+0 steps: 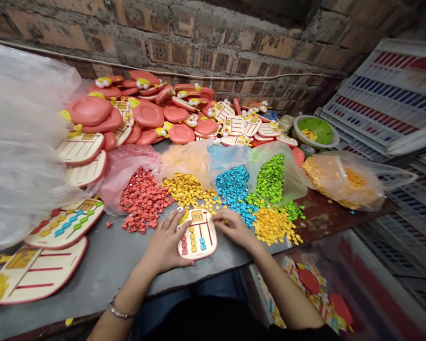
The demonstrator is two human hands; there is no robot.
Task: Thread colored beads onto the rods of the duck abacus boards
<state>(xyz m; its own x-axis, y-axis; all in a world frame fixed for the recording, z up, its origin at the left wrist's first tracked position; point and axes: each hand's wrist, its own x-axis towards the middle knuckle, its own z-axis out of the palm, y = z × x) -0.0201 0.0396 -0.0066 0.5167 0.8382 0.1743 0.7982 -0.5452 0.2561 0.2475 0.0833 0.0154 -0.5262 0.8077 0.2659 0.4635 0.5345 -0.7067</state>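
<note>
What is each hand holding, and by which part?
The left hand holds the toy bead board by its left edge; the right hand touches its upper right corner, grip unclear.

Even daylight, warped blurry edges

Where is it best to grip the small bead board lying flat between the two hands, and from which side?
Probably at its left and right edges, from above: the bead board lies flat and face up on the table, and beads fill its middle.
</note>
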